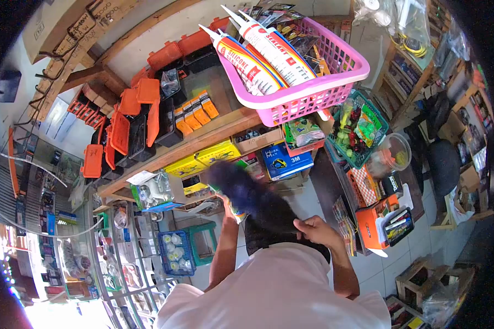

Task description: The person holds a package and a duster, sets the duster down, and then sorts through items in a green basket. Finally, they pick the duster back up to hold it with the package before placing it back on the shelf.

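My left hand is in front of the wooden bench, with its fingers mostly hidden. It is closed at the edge of a small colourful packet in white, green and yellow. A dark blue-black blurred shape covers part of that packet, and I cannot make out what it is. Black cloth extends from that shape down to my white shirt. My right hand is at the right edge of the black cloth, fingers curled and thumb pressed in. Whatever it may grip is too small to tell.
A pink basket with silicone sealant tubes stands on the wooden bench. Orange-lidded bins line its left. At right are a green basket and an orange box. A blue crate sits low at left.
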The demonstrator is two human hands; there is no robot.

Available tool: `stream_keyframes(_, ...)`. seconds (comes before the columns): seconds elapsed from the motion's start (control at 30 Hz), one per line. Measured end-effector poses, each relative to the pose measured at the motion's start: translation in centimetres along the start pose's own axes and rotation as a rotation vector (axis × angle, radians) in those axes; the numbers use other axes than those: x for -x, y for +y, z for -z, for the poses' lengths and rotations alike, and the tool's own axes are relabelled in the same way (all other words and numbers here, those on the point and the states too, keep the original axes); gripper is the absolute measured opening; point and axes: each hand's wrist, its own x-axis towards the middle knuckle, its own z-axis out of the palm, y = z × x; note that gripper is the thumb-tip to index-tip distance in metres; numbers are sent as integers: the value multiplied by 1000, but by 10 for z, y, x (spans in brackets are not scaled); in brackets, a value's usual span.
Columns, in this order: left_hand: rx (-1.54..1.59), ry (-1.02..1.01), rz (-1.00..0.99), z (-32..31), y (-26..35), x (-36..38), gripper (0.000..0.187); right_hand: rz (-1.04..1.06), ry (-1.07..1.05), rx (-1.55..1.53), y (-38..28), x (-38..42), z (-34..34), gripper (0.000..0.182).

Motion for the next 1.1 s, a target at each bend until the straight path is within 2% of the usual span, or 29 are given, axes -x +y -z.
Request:
stream_keyframes(0.03,394,-142,128,28,4,-1,94,-2,3,-6,0,0,-2,58)
stream_keyframes(0.07,395,-139,133,19,2,-1,94,-2,41,-27,-2,0,-5,58)
stream_keyframes(0.17,-248,-189,-148,-38,-4,-7,80,15,54,-48,6,-4,-9,58)
stream_keyframes(0.2,-160,-283,-146,-49,-7,-10,72,31,29,-52,8,-6,-11,58)
stream_keyframes(0.23,-163,-281,-147,-53,-6,-9,72,32,27,-55,7,-6,-12,58)
stream_keyframes(0.27,-121,-275,-139,-43,-4,74,72,48,36,-50,4,-3,-12,59)
stream_keyframes(0.33,-32,-263,-125,-30,2,74,71,59,47,-43,5,0,-12,60)
stream_keyframes(0.4,56,-255,-120,-34,5,74,70,-26,66,11,10,-3,-14,60)
stream_keyframes(0.43,98,-252,-119,-71,-6,-25,70,-22,64,14,16,-5,-15,60)
stream_keyframes(0.47,138,-248,-116,-48,4,47,70,18,27,23,24,-7,-15,60)
stream_keyframes(0.53,223,-236,-105,-54,5,43,69,56,-9,31,31,-9,-17,60)
stream_keyframes(0.6,314,-225,-97,-57,0,42,68,-85,73,3,33,-9,-18,59)
stream_keyframes(0.7,444,-213,-94,-66,6,36,67,37,3,92,39,-7,-18,59)
stream_keyframes(0.77,529,-201,-81,-72,5,37,66,25,36,45,36,-7,-19,55)
stream_keyframes(0.83,617,-192,-67,-80,9,22,65,14,73,3,37,-6,-18,52)
stream_keyframes(0.87,661,-190,-62,-109,13,-54,65,31,19,37,39,-6,-17,51)
stream_keyframes(0.9,703,-187,-58,-113,15,-59,65,48,-37,69,40,-7,-18,50)
stream_keyframes(0.93,744,-180,-53,-86,7,23,64,49,-39,67,40,-7,-19,50)
stream_keyframes(1.0,830,-169,-39,-99,8,16,64,-24,47,8,39,-8,-20,51)
stream_keyframes(1.07,919,-160,-30,-130,16,-70,63,-15,31,-2,40,-6,-22,50)
stream_keyframes(1.1,962,-158,-26,-134,17,-72,63,-4,15,-14,40,-6,-23,50)
